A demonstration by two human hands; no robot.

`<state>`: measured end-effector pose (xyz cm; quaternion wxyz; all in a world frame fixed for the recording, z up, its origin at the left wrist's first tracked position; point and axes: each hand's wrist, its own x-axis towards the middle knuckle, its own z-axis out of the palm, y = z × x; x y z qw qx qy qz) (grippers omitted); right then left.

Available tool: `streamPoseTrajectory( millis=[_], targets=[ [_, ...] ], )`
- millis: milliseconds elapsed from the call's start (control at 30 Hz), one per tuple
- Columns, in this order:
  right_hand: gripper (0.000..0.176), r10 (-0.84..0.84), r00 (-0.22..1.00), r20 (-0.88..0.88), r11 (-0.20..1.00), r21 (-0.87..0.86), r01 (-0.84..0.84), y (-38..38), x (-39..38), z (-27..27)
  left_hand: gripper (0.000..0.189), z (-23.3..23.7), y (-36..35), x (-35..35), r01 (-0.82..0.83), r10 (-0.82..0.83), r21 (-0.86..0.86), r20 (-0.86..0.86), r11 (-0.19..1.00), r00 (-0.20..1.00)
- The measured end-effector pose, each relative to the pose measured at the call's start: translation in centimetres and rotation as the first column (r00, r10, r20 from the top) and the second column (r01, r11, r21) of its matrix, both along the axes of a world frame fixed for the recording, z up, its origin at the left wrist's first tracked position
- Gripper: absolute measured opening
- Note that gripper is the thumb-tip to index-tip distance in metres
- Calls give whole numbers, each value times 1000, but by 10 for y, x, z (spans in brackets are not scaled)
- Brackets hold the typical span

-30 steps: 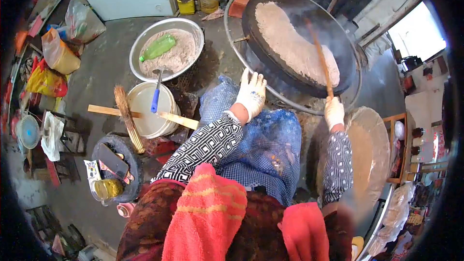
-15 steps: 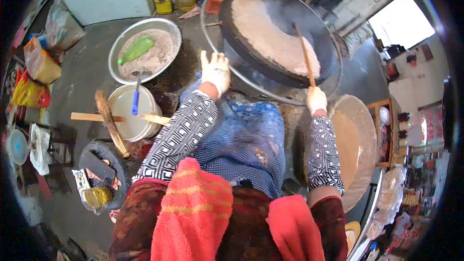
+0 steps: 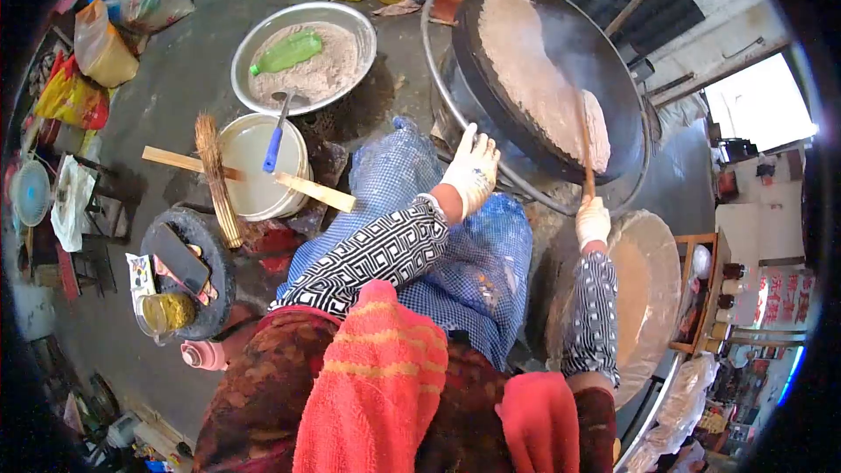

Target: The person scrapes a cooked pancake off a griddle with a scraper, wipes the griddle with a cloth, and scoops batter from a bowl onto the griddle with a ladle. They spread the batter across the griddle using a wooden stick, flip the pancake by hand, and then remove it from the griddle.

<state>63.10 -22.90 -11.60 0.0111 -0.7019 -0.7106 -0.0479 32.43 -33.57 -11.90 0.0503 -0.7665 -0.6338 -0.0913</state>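
Note:
My right hand (image 3: 593, 222), in a pale glove, is closed around the near end of a wooden spreader (image 3: 587, 142). The spreader slants out over a round dark griddle (image 3: 620, 101), its far part lying against a layer of beige batter (image 3: 526, 57). The batter coats the griddle's left and near side, and steam rises over the bare dark part. A metal ring (image 3: 427, 44) runs around the griddle. My left hand (image 3: 474, 170), in a stained white glove, is at the ring's near left side, fingers apart and holding nothing.
To the left, a metal basin (image 3: 369, 57) holds flour and a green scoop (image 3: 289, 51). Below it stands a white bucket (image 3: 300, 171) with a blue-handled ladle (image 3: 273, 147), a wooden slat and a brush (image 3: 215, 180). A plastic-lined tub (image 3: 644, 285) of batter sits at right.
My right hand has pulled the spreader nearer, and the batter now forms a narrower band with its near end folded. My left hand has shifted right along the ring. The view has turned.

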Motion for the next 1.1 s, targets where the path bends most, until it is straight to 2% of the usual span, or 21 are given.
streamPoseTrajectory(
  millis=[67, 167, 200, 233, 267, 333, 400, 467, 533, 600, 667, 700, 800, 833, 867, 933, 1000, 1067, 1100],
  targets=[
    [36, -60, 996, -58, 998, 32, 62, 7, -1, 14, 44, 3, 5, -4, -21, 21, -20, -9, 1000, 1000],
    [37, 86, 986, -139, 995, 61, -78, 9, -17, 26, 41, -2, 9, -12, -37, 36, 89, 12, 995, 999],
    [37, 50, 986, -159, 999, 24, -46, 4, -27, 28, 40, -9, 11, -16, -27, 23, 113, 39, 993, 999],
    [38, 76, 993, -90, 997, 5, -76, -5, -34, 28, 41, 1, 12, -18, -39, 38, 54, 22, 998, 999],
    [39, 65, 995, -73, 998, -12, -66, 1, -21, 8, 42, 10, 9, -20, -49, 49, -14, 3, 999, 999],
    [40, -66, 991, -119, 996, 49, 72, 12, -6, 4, 44, -15, 19, -25, -61, 60, 140, 11, 988, 998],
    [40, -79, 989, -125, 996, 25, 83, 15, -16, 22, 44, -4, 16, -31, -71, 75, 96, -39, 993, 996],
    [39, -38, 986, -161, 998, 34, 44, 12, -30, 27, 45, -1, 18, -38, -83, 87, 56, -59, 995, 995],
    [39, 72, 990, -122, 997, 16, -71, -11, -44, 32, 45, -11, 24, -44, -109, 114, 78, -55, 991, 992],
    [39, 144, 987, -70, 989, -17, -145, -13, -27, 6, 45, -19, 21, -47, -139, 143, 81, -42, 987, 989],
    [39, -65, 989, -129, 997, 29, 70, 8, -5, 6, 48, -11, 29, -58, -181, 184, 68, -37, 981, 982],
    [38, -79, 988, -135, 995, 45, 86, 15, -2, 6, 47, -6, 31, -64, -201, 201, -2, -52, 980, 978],
    [37, 16, 988, -155, 998, 62, -7, 4, -25, 28, 46, 0, 38, -78, -260, 260, 14, -51, 966, 964],
    [36, 92, 988, -125, 993, 85, -82, -13, -36, 38, 41, -5, 38, -79, -273, 277, 112, -16, 955, 961],
    [38, 112, 991, -74, 991, 76, -107, -18, -38, 31, 41, 8, 33, -72, -282, 284, 109, 1, 953, 959],
    [38, 35, 986, -163, 998, 61, -26, -9, -13, 13, 37, 38, 16, -44, -129, 134, -48, 147, 991, 980],
    [38, -23, 991, -134, 997, 70, 33, 12, -1, 7, 42, 48, 7, -15, 29, -9, -192, 104, 981, 995],
    [39, -12, 994, -109, 998, 62, 19, 11, -11, 18, 49, 11, -4, 0, -5, 7, -45, 47, 999, 999],
    [39, 30, 989, -145, 999, 46, -23, 3, -21, 30, 51, -7, -3, -3, 5, -9, 130, 34, 992, 999]
  ],
)
